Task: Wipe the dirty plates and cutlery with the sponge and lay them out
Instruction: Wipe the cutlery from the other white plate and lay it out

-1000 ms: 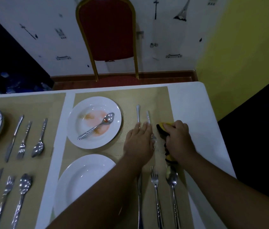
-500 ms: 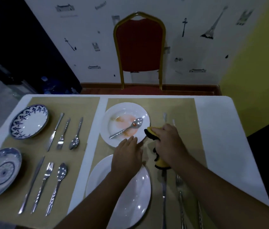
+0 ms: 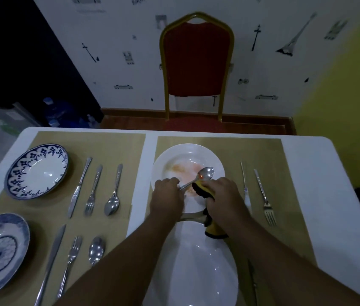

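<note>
L hand [image 3: 167, 196] now on spoon [image 3: 199, 176] handle, sponge [image 3: 203, 191] in R hand [image 3: 224, 198] alongside.

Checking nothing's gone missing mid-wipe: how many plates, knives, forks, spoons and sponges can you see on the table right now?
Plates: 4
Knives: 4, one partly hidden by the right arm
Forks: 3
Spoons: 3
Sponge: 1
Total: 15

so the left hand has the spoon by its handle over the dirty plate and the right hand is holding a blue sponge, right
Not quite: the sponge in the right hand is yellow and black, not blue, as the head view shows. The rest holds: the left hand grips the spoon by its handle over the dirty plate.
</note>
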Motion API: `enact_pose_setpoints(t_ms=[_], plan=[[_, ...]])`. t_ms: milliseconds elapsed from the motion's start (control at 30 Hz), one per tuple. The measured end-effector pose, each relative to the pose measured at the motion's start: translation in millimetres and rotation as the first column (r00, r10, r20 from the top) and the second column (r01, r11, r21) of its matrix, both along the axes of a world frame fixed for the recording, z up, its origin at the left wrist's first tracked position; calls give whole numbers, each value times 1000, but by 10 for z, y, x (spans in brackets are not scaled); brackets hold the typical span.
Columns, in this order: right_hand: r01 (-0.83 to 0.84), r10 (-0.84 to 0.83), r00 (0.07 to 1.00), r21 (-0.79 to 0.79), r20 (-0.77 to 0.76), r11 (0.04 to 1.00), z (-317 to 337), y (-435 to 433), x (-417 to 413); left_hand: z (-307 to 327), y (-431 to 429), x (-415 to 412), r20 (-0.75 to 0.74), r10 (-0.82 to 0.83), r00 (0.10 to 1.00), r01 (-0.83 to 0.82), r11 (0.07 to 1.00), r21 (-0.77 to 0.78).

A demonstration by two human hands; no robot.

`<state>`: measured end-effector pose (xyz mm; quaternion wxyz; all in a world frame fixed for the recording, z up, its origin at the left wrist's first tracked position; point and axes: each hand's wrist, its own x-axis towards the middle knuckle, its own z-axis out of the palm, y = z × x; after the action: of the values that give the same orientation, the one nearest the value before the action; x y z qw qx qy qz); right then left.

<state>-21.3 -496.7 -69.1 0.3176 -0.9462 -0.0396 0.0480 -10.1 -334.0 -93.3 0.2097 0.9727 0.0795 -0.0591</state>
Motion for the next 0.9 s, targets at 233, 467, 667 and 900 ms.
enact_pose_setpoints(t_ms=[233,467,667,900], plan=[[95,-99,992,61,73,994,-25,-4,109,-90,30,221,-118,-47,992,26,985,-170],[-13,10,977,17,211,1000,-23,187,203,324,202,173,-506,30,862,-392,671,-629],[-162,209,953,-214,219,963,-89,281,289,627,390,28,-584,-38,811,-494,491,-717],[-184,237,948,-244,211,952,-63,451,160,605,512,-39,-576,-31,817,-488,495,-719]])
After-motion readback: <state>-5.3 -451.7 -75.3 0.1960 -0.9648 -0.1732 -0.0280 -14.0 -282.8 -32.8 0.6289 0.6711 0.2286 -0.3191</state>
